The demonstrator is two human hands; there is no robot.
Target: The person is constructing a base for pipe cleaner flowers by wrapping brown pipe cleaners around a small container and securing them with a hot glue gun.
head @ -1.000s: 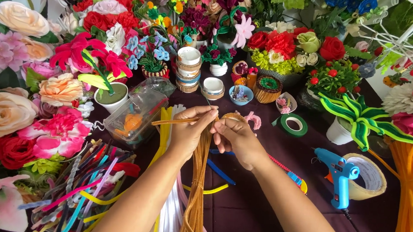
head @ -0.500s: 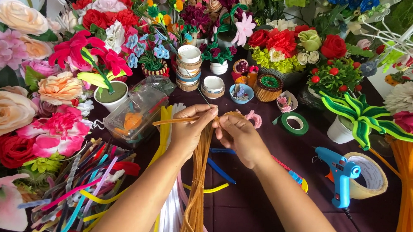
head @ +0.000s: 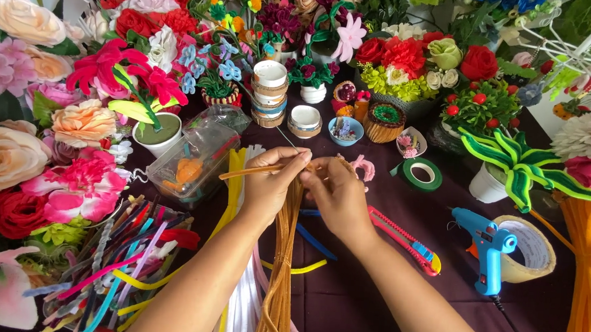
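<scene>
Brown bundle: one thick sheaf of brown pipe cleaners (head: 279,281) lies along the desk (head: 369,307) toward the wearer, running up under both hands.
Loose stems, near left: a heap of mixed-colour pipe cleaners (head: 118,264), too many to count; white and yellow ones lie beside the sheaf.
Left hand: the left hand (head: 272,185) has its grip closed on one brown pipe cleaner (head: 247,172), pinched near the fingertips, with the free end poking out to the left.
Right hand: the right hand (head: 338,192) meets it fingertip to fingertip, grip closed on the same stem, just above the top of the sheaf.
Risk, stem: I'd judge the thin stem could kink or slip, since only fingertips hold it.
Risk, sheaf: a wrist dragging across could fan the sheaf into the loose yellow stems.
Risk, right side: one red utility knife (head: 404,237) lies close by the right forearm; one blue glue gun (head: 485,249) stands beside one roll of tan tape (head: 533,245), its cord trailing near the elbow, easy to snag.
Middle: one green tape roll (head: 421,174), one clear plastic box (head: 197,156).
Far: a stack of tape rolls (head: 270,93), about four; flower arrangements too many to count.
</scene>
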